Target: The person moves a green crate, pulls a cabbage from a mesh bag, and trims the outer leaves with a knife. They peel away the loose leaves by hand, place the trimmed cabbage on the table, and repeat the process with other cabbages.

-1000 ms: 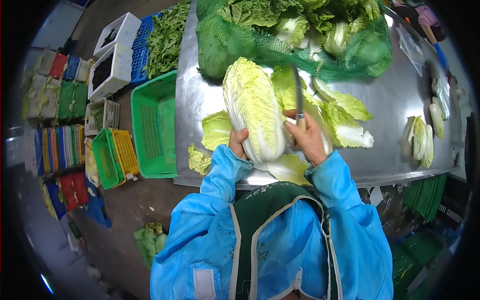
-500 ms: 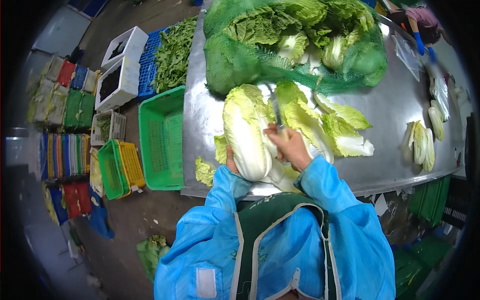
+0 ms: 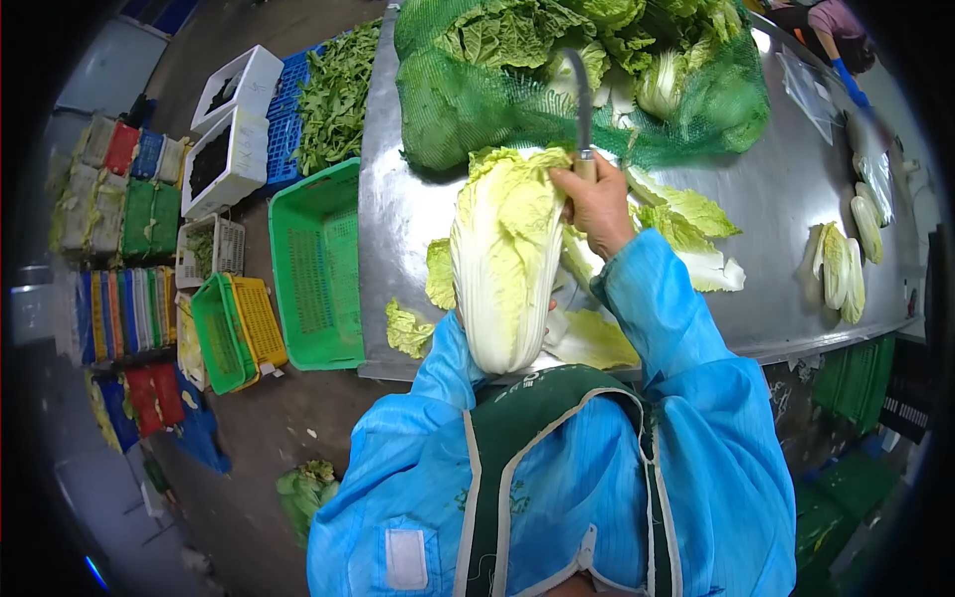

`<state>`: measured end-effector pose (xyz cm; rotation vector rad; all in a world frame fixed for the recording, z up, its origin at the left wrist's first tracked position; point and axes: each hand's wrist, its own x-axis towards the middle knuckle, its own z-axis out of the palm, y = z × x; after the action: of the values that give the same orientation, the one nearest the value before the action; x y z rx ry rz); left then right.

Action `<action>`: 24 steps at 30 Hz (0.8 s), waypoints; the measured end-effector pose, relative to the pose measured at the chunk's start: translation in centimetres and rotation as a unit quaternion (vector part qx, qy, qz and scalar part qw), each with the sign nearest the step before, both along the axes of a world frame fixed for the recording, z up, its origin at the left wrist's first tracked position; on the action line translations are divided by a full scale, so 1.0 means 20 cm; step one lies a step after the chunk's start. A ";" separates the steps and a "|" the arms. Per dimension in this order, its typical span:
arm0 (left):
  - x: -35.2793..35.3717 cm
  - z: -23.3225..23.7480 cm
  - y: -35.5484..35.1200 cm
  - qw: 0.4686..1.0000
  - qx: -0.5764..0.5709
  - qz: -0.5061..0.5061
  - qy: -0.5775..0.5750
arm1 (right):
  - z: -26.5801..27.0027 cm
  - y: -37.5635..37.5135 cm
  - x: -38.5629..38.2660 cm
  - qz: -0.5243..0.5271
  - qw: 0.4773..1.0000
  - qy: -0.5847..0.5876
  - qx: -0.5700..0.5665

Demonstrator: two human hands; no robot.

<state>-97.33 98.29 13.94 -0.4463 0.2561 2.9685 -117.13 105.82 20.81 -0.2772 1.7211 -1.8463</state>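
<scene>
A large napa cabbage [image 3: 505, 269] with a white base and pale yellow-green leaves is held up over the metal table's near edge. My left hand [image 3: 551, 305] supports it from beneath; the cabbage hides most of that hand, with a bit of fingers showing at its right side. My right hand [image 3: 597, 204] is closed round the pale handle of a knife [image 3: 583, 104], its curved blade pointing away from me. The thumb side of that hand touches the cabbage's upper right leaves. Loose cabbage leaves [image 3: 686, 214] lie beside and under my hands.
A green net bag [image 3: 458, 114] of cabbages lies across the table's [image 3: 786, 189] far side. Trimmed cabbages [image 3: 841, 274] are at the right. A green crate [image 3: 318, 264] stands left, near leafy greens [image 3: 343, 95] and white foam boxes [image 3: 224, 164]. A co-worker's blue glove [image 3: 849, 82] shows at upper right.
The cabbage has turned and come slightly toward me. My right hand has moved up and away with the knife, from the cabbage's side to its leafy top. My left hand is now more hidden.
</scene>
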 end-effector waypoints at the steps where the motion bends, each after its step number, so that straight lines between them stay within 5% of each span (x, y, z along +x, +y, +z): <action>1: 0.00 -0.01 0.00 1.000 -0.026 0.007 -0.002 | 0.00 0.03 0.00 -0.012 0.999 0.000 -0.042; 8: 0.03 -0.09 -0.06 0.939 0.216 0.233 0.128 | 0.09 0.52 -0.04 -0.120 0.978 -0.030 -0.167; 11: -0.02 -0.01 -0.12 0.877 0.312 0.290 0.223 | -0.34 0.64 -0.08 -0.173 0.965 -0.164 -0.111; 14: 0.00 0.08 -0.22 0.870 0.305 0.285 0.261 | -0.46 0.68 -0.04 -0.136 0.986 -0.010 0.100; 16: 0.00 0.04 -0.30 0.902 0.135 0.307 0.271 | -0.44 0.64 -0.06 -0.130 0.973 0.154 0.113; 18: 0.02 0.02 -0.37 0.918 -0.065 0.316 0.231 | -0.34 0.60 -0.04 -0.105 0.979 0.152 0.087; 20: -0.02 0.02 -0.34 0.917 -0.118 0.370 0.093 | 0.03 0.39 0.12 -0.010 0.995 -0.005 0.102; 22: -0.10 0.06 -0.27 0.914 -0.186 0.358 -0.055 | 0.11 0.25 0.23 0.042 0.999 -0.028 0.004; 24: -0.19 0.11 -0.18 0.904 -0.262 0.336 -0.022 | 0.08 0.20 0.26 0.074 0.993 -0.050 -0.081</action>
<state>-101.11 94.72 16.18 -0.7950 1.1219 3.5108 -111.85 109.76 22.48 -0.3616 1.4452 -1.8604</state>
